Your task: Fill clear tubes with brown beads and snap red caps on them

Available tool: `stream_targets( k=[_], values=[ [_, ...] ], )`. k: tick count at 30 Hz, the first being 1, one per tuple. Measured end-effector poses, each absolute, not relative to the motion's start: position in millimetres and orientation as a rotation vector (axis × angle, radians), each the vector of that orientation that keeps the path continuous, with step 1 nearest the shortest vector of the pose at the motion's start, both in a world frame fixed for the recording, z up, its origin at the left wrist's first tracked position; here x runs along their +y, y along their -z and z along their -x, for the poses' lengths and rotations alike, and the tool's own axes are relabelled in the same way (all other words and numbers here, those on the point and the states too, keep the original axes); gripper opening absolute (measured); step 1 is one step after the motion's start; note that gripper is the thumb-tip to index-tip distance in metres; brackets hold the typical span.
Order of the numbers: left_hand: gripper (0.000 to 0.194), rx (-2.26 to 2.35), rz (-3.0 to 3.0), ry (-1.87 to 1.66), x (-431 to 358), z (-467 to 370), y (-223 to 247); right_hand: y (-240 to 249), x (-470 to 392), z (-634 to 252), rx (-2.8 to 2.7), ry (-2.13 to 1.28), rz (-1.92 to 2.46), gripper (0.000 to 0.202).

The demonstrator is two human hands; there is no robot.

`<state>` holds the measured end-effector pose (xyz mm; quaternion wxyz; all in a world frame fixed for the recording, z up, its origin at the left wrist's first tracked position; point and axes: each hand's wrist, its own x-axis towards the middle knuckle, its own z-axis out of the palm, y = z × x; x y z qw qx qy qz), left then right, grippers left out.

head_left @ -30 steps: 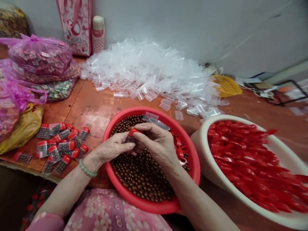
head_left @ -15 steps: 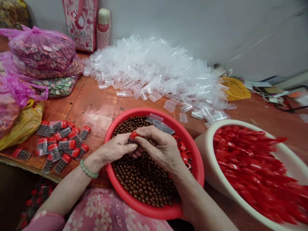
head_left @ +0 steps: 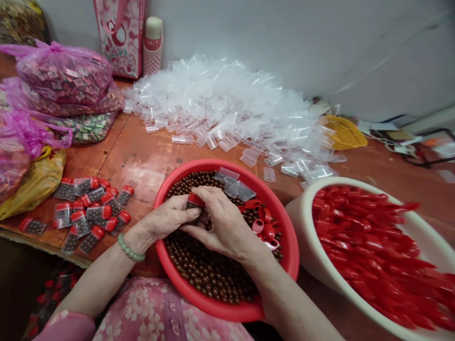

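Right hand (head_left: 227, 222) has spread loosely by the red cap (head_left: 195, 199), while the left hand (head_left: 173, 217) grips the small box (head_left: 191, 207) between both hands mid-frame, cap end pointing up the frame.

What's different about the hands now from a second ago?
The right hand has shifted: its thumb came off the red cap and moved down and leftward, below the left thumb. Its other fingers are still up by the cap. The left hand still holds the little container. The filled containers on the table look the same.
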<state>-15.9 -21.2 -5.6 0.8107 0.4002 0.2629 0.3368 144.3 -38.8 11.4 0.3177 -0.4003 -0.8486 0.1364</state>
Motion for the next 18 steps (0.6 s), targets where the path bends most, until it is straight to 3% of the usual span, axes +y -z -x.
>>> stream_targets(
  k=[6,18],
  values=[
    [0.036,0.542,-0.953,-0.665,-18,18,0,-19,-35,-150,-1.840,-0.686,1.159,0.017],
    [0.028,0.593,-0.989,-0.594,-19,16,-2,-25,-34,-155,-1.832,-0.808,1.116,0.016]
  ],
)
